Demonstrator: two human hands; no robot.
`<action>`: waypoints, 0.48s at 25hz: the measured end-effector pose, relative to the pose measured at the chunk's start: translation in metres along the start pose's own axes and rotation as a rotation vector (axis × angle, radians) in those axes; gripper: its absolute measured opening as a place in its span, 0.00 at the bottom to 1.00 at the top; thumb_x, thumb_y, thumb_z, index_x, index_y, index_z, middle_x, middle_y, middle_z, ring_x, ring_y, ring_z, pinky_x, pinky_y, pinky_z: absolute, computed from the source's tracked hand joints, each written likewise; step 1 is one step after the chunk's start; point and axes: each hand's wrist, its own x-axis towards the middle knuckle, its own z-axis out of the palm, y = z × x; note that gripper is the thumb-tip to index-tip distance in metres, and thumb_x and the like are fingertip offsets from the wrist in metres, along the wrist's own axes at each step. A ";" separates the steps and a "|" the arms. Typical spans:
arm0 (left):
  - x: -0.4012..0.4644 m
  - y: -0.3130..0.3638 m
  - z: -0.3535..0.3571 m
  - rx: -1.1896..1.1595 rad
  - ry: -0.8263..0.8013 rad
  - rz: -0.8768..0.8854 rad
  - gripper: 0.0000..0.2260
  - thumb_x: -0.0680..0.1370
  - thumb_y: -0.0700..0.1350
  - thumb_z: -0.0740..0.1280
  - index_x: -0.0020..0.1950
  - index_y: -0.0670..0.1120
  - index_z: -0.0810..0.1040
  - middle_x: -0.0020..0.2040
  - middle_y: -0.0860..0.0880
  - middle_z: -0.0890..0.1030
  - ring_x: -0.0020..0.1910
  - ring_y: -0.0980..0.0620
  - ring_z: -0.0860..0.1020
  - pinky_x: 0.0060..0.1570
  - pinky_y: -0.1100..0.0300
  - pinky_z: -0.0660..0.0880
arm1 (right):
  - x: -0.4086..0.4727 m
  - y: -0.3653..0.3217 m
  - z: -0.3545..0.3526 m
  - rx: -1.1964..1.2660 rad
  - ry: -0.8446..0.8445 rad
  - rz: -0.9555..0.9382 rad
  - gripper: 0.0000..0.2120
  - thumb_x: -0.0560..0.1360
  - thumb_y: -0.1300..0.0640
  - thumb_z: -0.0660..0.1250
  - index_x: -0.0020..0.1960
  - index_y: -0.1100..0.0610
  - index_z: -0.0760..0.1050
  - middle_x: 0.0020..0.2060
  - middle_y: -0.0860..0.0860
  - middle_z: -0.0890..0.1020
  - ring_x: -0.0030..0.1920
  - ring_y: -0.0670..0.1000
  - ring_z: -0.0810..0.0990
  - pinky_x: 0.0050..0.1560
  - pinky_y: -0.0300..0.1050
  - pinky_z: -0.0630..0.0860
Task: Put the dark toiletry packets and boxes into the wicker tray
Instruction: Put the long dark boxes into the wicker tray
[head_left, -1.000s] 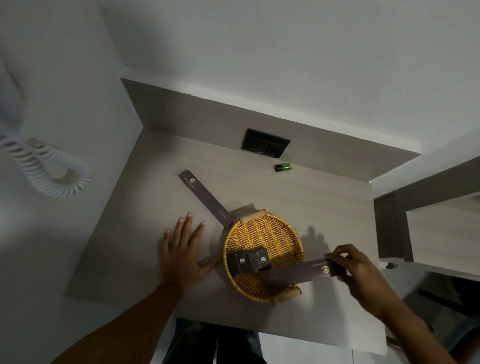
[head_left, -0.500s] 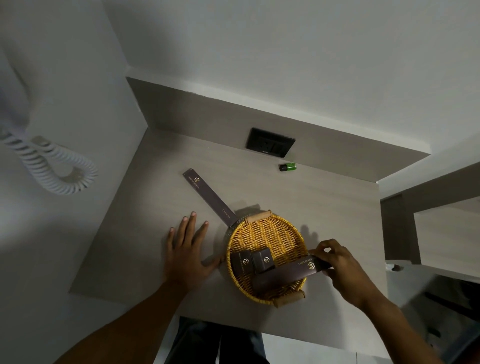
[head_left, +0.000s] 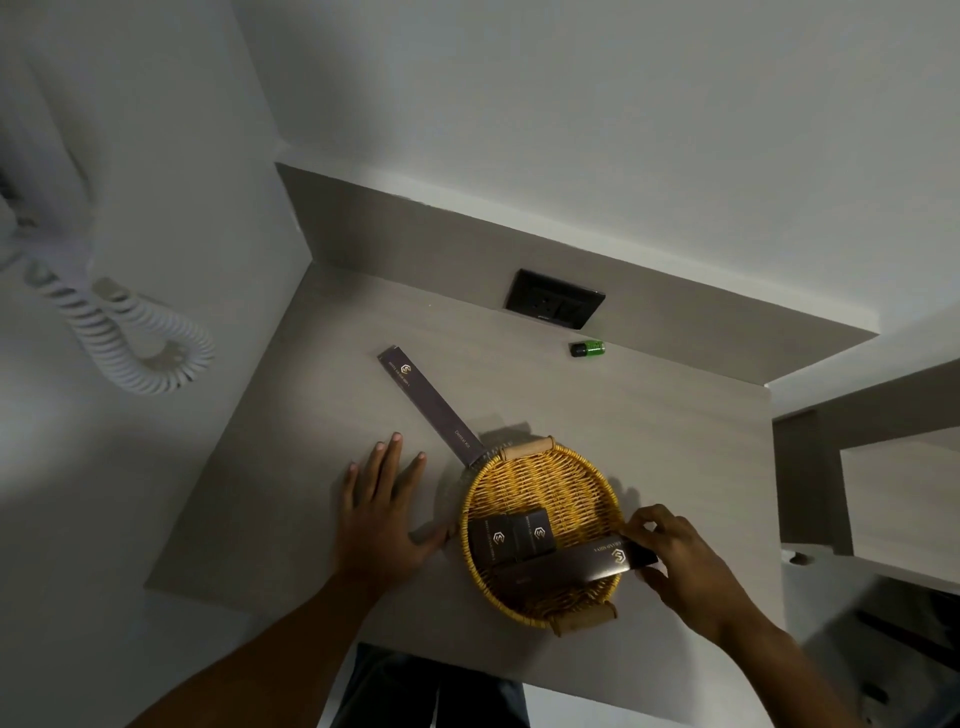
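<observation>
the left hand (head_left: 382, 512) is laid flat, palm down, fingers spread and pointed away from the body, the forearm stretched up from the lower left. the right hand (head_left: 675, 558) is reached in from the lower right, its grip closed with thumb and curled fingers pinched together, wrist slightly bent.
</observation>
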 end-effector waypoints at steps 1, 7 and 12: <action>0.001 -0.001 0.000 -0.004 0.005 0.004 0.44 0.71 0.74 0.60 0.80 0.52 0.59 0.83 0.44 0.53 0.82 0.42 0.52 0.76 0.37 0.54 | 0.001 0.002 -0.005 -0.003 -0.036 0.001 0.22 0.72 0.56 0.71 0.65 0.49 0.73 0.64 0.50 0.73 0.59 0.50 0.72 0.54 0.41 0.75; 0.000 -0.001 0.003 -0.011 0.009 -0.004 0.44 0.71 0.77 0.59 0.80 0.52 0.61 0.83 0.43 0.56 0.81 0.42 0.55 0.75 0.39 0.55 | 0.068 -0.069 -0.043 0.114 0.375 -0.044 0.21 0.74 0.36 0.60 0.62 0.45 0.72 0.59 0.46 0.78 0.56 0.50 0.76 0.55 0.49 0.74; 0.002 -0.001 0.006 -0.001 -0.029 -0.029 0.43 0.69 0.75 0.62 0.78 0.53 0.64 0.81 0.43 0.60 0.79 0.40 0.62 0.72 0.36 0.62 | 0.177 -0.183 -0.007 -0.209 0.027 -0.020 0.28 0.71 0.38 0.64 0.64 0.54 0.70 0.59 0.55 0.78 0.58 0.57 0.76 0.64 0.57 0.64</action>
